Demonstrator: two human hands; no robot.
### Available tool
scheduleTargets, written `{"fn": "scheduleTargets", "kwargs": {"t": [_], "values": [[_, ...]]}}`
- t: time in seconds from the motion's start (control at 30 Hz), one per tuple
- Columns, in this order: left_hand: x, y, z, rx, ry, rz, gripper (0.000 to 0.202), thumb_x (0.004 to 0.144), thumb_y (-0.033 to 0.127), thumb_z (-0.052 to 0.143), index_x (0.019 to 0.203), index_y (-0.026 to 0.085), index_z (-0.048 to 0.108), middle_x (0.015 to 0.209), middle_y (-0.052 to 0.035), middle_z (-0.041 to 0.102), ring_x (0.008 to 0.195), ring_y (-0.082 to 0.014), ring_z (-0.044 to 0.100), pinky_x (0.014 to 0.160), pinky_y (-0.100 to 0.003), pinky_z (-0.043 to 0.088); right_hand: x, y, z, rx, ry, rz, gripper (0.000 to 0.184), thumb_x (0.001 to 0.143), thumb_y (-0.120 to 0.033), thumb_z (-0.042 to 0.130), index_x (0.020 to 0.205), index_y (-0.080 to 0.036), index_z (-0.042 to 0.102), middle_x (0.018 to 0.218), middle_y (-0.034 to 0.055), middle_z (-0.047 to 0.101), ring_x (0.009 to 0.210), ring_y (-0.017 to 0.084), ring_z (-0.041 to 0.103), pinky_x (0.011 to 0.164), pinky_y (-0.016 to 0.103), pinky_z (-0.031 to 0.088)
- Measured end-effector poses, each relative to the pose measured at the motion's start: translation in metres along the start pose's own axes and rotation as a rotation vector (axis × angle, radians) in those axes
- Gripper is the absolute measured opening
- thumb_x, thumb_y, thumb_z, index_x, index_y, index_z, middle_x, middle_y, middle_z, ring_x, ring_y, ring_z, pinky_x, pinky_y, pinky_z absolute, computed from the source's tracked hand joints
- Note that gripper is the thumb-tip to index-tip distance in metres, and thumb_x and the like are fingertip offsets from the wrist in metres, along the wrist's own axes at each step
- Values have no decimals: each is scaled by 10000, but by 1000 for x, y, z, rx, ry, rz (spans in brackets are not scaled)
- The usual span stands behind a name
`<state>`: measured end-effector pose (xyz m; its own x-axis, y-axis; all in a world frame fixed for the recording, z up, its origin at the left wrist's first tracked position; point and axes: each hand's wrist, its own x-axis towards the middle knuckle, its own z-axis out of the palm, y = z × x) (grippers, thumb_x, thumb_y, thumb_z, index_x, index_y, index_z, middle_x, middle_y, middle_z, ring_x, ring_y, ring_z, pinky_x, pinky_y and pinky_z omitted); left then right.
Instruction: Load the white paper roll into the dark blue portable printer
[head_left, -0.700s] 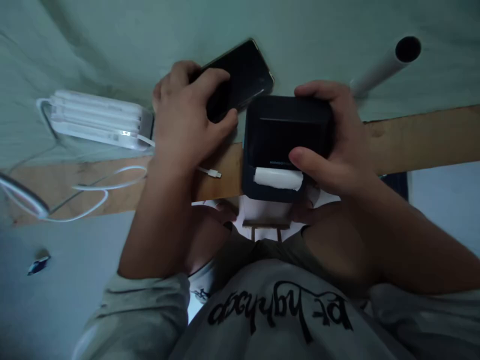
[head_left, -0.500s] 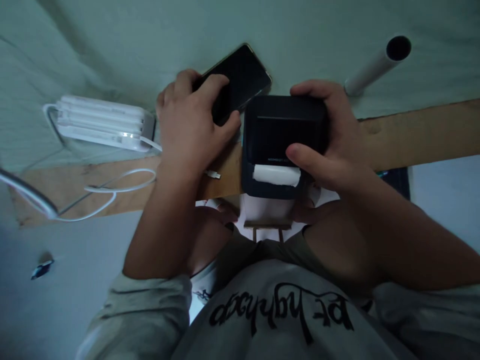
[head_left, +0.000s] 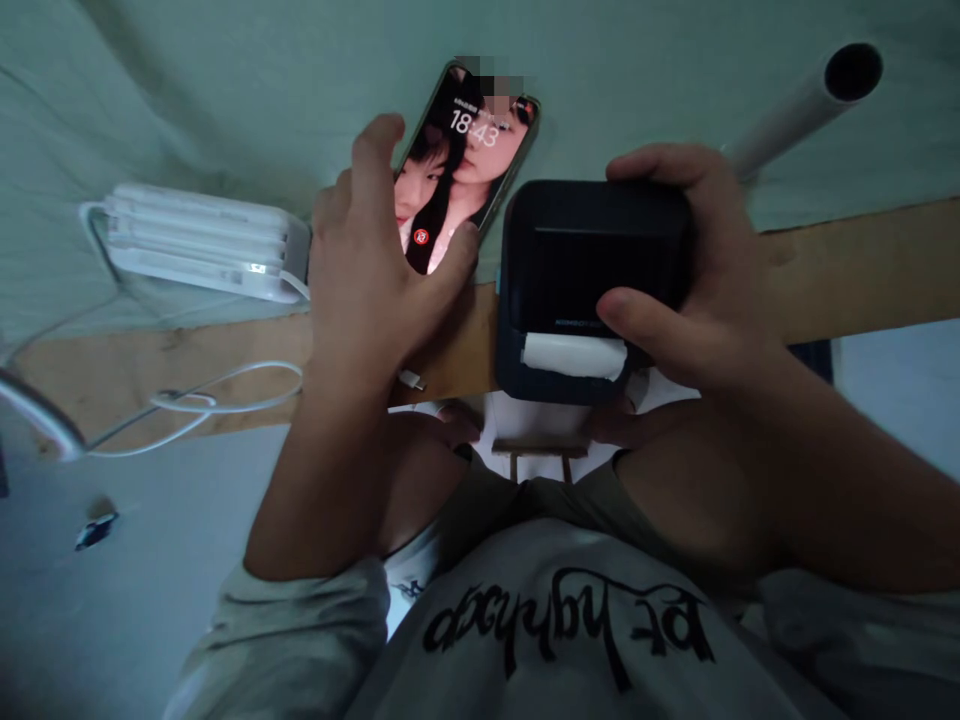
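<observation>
In the head view, my left hand (head_left: 375, 240) is wrapped around the lower end of a smartphone (head_left: 469, 165). The thumb lies along its right edge and the other fingers are on its left side, partly hidden. The lit screen reads 18:43. My right hand (head_left: 690, 270) grips a black, boxy label printer (head_left: 592, 260) from its right side, thumb on top and fingers over the far edge. A strip of white label paper (head_left: 574, 356) sticks out at its near end.
A white power bank (head_left: 202, 240) with a cable lies left of my left hand. A white cable (head_left: 225, 385) loops over the wooden edge (head_left: 862, 270), its plug (head_left: 412, 379) near my left wrist. At the right stands a white tube (head_left: 795, 115). Green cloth (head_left: 637, 80) covers the table.
The phone's screen has lit up, and the phone has turned to point more away from me under my left hand. My right hand and the printer sit slightly further right in view.
</observation>
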<state>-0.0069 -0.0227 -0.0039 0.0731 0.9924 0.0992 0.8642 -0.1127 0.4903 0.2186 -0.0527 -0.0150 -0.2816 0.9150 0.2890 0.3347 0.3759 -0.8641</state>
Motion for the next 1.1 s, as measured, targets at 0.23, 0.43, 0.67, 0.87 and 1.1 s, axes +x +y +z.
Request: {"fn": "scheduleTargets", "kwargs": {"t": [0.23, 0.43, 0.67, 0.87, 1.1], "values": [[-3, -2, 0, -70, 16, 38, 783, 692, 416, 673, 1386, 247, 354, 1176, -76, 585, 1089, -291, 518, 1024, -405, 320, 1, 0, 0, 2, 8, -13, 634, 692, -473, 649, 1256, -255, 459, 1200, 21, 511, 1013, 92, 516, 899, 236, 480], [-4, -6, 2, -134, -7, 58, 822, 686, 422, 692, 1398, 284, 307, 1151, -52, 577, 1043, -281, 511, 1014, -390, 294, 0, 1, 0, -10, 17, -22, 622, 702, -478, 639, 1251, -247, 461, 1209, 29, 503, 1023, 108, 504, 931, 267, 473], [3, 1, 2, -8, -8, 1, 949, 628, 476, 702, 1439, 251, 264, 1227, -85, 572, 1113, -343, 475, 936, -450, 334, 0, 1, 2, 2, 15, -4, 628, 696, -507, 636, 1245, -261, 454, 1200, 28, 506, 1022, 113, 518, 921, 275, 485], [14, 13, 4, 61, -65, -63, 1101, 550, 457, 755, 1471, 190, 215, 1247, -102, 563, 1145, -396, 440, 949, -529, 337, 0, -1, 2, 27, 22, -3, 617, 683, -473, 656, 1228, -251, 472, 1187, 27, 529, 1014, 109, 528, 930, 266, 480], [17, 8, 5, 80, -51, -36, 1094, 507, 300, 763, 1462, 182, 242, 1214, -103, 583, 1137, -395, 466, 949, -541, 361, 1, 0, 2, 24, 21, -31, 615, 688, -509, 649, 1226, -269, 473, 1193, 18, 523, 1020, 103, 521, 950, 261, 484]]}}
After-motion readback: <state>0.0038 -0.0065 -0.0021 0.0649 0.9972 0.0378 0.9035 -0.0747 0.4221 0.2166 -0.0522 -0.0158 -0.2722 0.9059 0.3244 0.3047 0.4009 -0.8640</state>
